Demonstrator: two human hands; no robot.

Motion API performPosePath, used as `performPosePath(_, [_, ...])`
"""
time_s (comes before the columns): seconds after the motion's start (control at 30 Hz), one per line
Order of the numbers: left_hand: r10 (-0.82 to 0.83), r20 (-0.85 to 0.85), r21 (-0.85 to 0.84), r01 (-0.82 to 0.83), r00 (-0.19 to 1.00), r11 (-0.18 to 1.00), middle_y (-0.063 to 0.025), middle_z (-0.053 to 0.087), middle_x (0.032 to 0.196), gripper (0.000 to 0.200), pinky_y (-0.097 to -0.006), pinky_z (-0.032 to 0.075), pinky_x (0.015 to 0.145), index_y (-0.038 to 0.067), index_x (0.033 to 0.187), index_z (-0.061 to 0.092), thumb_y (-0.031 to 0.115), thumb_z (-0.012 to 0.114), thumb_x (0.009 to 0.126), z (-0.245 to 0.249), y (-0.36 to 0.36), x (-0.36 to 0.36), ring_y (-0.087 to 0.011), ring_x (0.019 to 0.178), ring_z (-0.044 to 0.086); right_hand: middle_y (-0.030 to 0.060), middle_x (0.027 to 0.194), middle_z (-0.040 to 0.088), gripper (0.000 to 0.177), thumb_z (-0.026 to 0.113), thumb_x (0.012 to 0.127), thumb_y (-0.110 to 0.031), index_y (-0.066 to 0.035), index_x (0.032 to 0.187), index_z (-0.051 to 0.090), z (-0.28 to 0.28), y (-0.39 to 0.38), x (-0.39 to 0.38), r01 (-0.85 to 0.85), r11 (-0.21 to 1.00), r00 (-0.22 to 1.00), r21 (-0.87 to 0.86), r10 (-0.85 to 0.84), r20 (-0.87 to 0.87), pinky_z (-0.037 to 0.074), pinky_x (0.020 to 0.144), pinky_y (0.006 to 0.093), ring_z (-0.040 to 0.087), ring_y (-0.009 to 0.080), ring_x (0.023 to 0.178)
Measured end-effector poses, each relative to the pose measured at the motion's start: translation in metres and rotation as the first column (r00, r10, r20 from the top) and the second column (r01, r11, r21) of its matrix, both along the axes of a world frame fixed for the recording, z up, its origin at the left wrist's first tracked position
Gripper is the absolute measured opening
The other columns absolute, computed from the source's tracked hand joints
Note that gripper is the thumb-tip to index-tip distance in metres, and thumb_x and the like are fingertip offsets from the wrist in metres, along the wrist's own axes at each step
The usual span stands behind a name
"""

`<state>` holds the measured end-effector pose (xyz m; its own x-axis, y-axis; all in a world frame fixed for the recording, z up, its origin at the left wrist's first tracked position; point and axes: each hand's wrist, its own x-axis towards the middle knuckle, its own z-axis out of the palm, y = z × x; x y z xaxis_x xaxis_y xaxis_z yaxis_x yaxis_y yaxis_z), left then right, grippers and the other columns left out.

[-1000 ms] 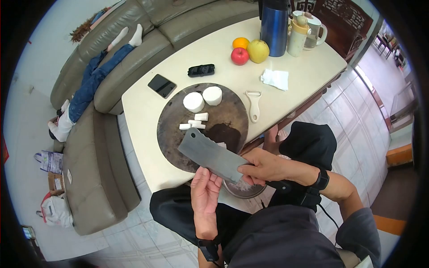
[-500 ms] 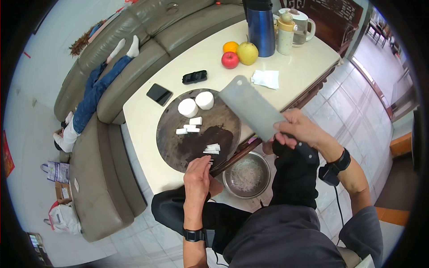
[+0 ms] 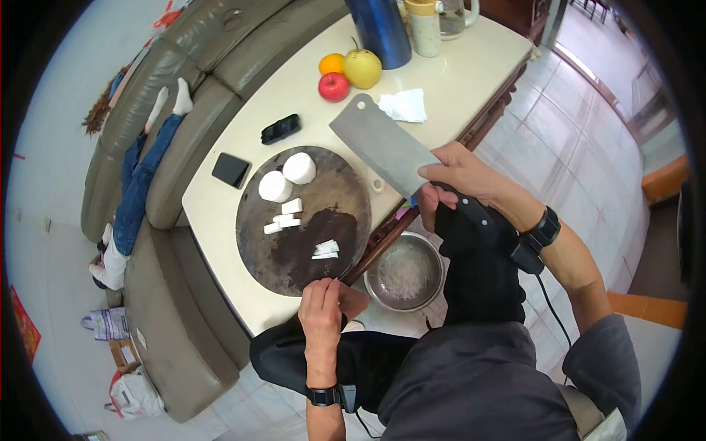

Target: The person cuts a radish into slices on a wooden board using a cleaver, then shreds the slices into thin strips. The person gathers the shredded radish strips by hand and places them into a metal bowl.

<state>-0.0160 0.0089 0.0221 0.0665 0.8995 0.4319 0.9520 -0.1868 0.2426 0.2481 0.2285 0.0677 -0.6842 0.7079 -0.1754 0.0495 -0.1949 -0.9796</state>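
Note:
My right hand [image 3: 460, 180] grips the black handle of a cleaver [image 3: 386, 147]; the broad blade is raised and points toward the far side of the table. At the near edge of a round dark chopping board [image 3: 254, 250], my left hand [image 3: 321, 312] has its fingers bunched together, and whatever is in them is hidden. On the board stand two thick white rounds [image 3: 299, 168], radish-like, with several small white blocks [image 3: 283, 218] beside them. Thin white slices [image 3: 326, 250] lie on the wet patch just beyond my left hand.
Below the table edge, between my knees, a metal bowl [image 3: 443, 283] contains thin white shreds. An apple [image 3: 334, 87], an orange, a pear, a blue flask [image 3: 382, 33], tissue [image 3: 403, 105], a phone [image 3: 231, 170] and a black case [image 3: 281, 129] are on the table. Someone lies on the sofa.
My left hand has drawn back from the slices to the board's near edge, and its fingers have closed together. The cleaver stays raised in my right hand. The whole view has shifted.

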Motion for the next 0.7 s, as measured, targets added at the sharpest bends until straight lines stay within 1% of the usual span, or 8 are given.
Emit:
performPosePath(0.17, [0.043, 0.042, 0.066, -0.046, 0.998, 0.997, -0.0142, 0.064, 0.092, 0.024, -0.0394, 0.052, 0.074, -0.001, 0.092, 0.065, -0.010, 0.064, 0.070, -0.010, -0.004, 0.015, -0.0326, 0.085, 0.062, 0.0050, 0.064, 0.057, 0.018, 0.052, 0.089, -0.013, 0.002, 0.083, 0.059, 0.002, 0.000, -0.002, 0.017, 0.999, 1.000, -0.042, -0.017, -0.001, 0.042, 0.041, 0.0235, 0.045, 0.0053, 0.044])
performPosePath(0.23, [0.049, 0.253, 0.053, -0.064, 0.966, 0.996, -0.0143, 0.065, 0.089, 0.022, -0.0376, 0.052, 0.074, -0.001, 0.091, 0.066, -0.010, 0.064, 0.072, -0.016, -0.005, 0.030, -0.0322, 0.083, 0.062, 0.0050, 0.064, 0.056, 0.017, 0.052, 0.089, -0.013, 0.002, 0.085, 0.059, 0.003, 0.001, -0.002, 0.011, 0.999, 1.000, -0.041, -0.011, -0.003, 0.042, 0.041, 0.0235, 0.044, 0.0054, 0.044])
performPosePath(0.3, [0.064, 0.331, 0.048, -0.084, 0.941, 0.995, -0.0138, 0.066, 0.088, 0.018, -0.0332, 0.051, 0.073, -0.001, 0.092, 0.066, -0.008, 0.066, 0.075, -0.029, -0.006, 0.043, -0.0273, 0.079, 0.064, 0.0051, 0.065, 0.056, 0.016, 0.052, 0.089, -0.012, 0.002, 0.087, 0.059, 0.002, -0.001, -0.001, 0.003, 0.999, 1.000, -0.042, -0.003, 0.000, 0.041, 0.041, 0.0235, 0.044, 0.0054, 0.044])
performPosePath(0.37, [0.226, 0.571, -0.116, -0.196, 0.789, 0.974, -0.0110, 0.067, 0.088, 0.015, -0.0291, 0.051, 0.073, -0.002, 0.093, 0.067, -0.006, 0.067, 0.078, -0.044, -0.007, 0.056, -0.0191, 0.076, 0.064, 0.0052, 0.065, 0.056, 0.016, 0.051, 0.089, -0.012, 0.002, 0.090, 0.058, 0.003, -0.001, 0.000, 0.009, 0.999, 1.000, -0.031, -0.009, 0.002, 0.041, 0.041, 0.0238, 0.043, 0.0056, 0.045])
performPosePath(0.4, [0.292, 0.620, -0.223, -0.194, 0.728, 0.955, -0.0093, 0.070, 0.091, 0.017, -0.0259, 0.051, 0.073, -0.003, 0.099, 0.067, -0.003, 0.066, 0.082, -0.055, -0.009, 0.057, -0.0131, 0.078, 0.064, 0.0054, 0.066, 0.056, 0.016, 0.052, 0.088, -0.012, 0.003, 0.091, 0.058, 0.002, -0.001, 0.000, -0.001, 0.999, 1.000, -0.040, 0.001, -0.012, 0.040, 0.042, 0.0240, 0.043, 0.0060, 0.045])
performPosePath(0.53, [0.248, 0.639, -0.241, -0.117, 0.729, 0.964, -0.0111, 0.071, 0.095, 0.023, -0.0262, 0.051, 0.075, -0.003, 0.109, 0.066, -0.002, 0.062, 0.087, -0.088, -0.005, 0.058, -0.0124, 0.085, 0.065, 0.0057, 0.066, 0.057, 0.016, 0.051, 0.089, -0.012, 0.003, 0.089, 0.058, -0.002, 0.000, 0.003, 0.018, 0.999, 1.000, -0.038, -0.019, -0.016, 0.040, 0.042, 0.0238, 0.044, 0.0060, 0.045])
performPosePath(0.63, [0.303, 0.689, -0.312, -0.108, 0.659, 0.944, -0.0103, 0.072, 0.092, 0.022, -0.0266, 0.050, 0.076, -0.002, 0.107, 0.067, -0.003, 0.062, 0.086, -0.091, -0.006, 0.061, -0.0129, 0.084, 0.065, 0.0062, 0.065, 0.058, 0.016, 0.052, 0.089, -0.012, 0.003, 0.088, 0.058, -0.003, 0.000, 0.005, 0.019, 1.000, 0.999, -0.004, -0.019, -0.028, 0.039, 0.041, 0.0238, 0.044, 0.0059, 0.046])
performPosePath(0.7, [0.286, 0.681, -0.280, -0.122, 0.674, 0.952, -0.0101, 0.071, 0.091, 0.021, -0.0265, 0.050, 0.075, -0.002, 0.105, 0.068, -0.004, 0.063, 0.085, -0.092, -0.005, 0.062, -0.0133, 0.082, 0.065, 0.0064, 0.065, 0.058, 0.017, 0.052, 0.089, -0.012, 0.003, 0.087, 0.059, -0.001, -0.001, 0.005, 0.044, 0.999, 0.999, -0.021, -0.044, -0.025, 0.039, 0.041, 0.0237, 0.044, 0.0059, 0.045])
